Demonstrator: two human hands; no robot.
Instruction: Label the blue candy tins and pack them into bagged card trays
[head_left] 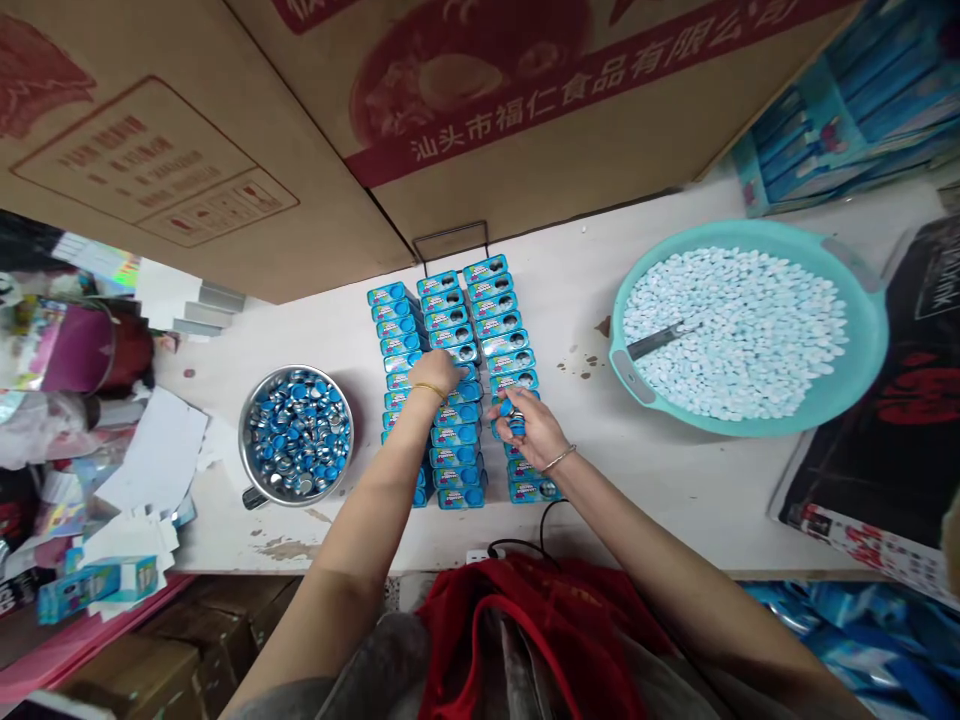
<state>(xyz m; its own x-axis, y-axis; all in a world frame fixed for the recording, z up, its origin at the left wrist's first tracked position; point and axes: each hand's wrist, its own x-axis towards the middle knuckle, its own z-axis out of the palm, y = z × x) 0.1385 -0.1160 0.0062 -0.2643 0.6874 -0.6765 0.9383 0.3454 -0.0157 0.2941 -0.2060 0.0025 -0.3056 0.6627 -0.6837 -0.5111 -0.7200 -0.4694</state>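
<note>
Three rows of small blue boxes stand upright on the table. In the left row, the boxes [400, 343] have blue round caps in their tops. The middle row's near boxes [456, 455] have caps too, while its far ones show dark round holes. Such holes also show in the right row's boxes [498, 322]. My left hand [436, 371] is closed over the middle row, fingertips down at a box top; what they grip is hidden. My right hand [536, 430], palm up beside the right row, has its fingers curled around several small blue-and-silver caps [515, 419].
A metal pot [244, 425] of loose caps stands left. To the right, a turquoise basin [862, 330] holds pale blue-white candies with a scoop [654, 341] in them. Large cartons [300, 150] wall off the back. A black cable [517, 543] lies at the front edge.
</note>
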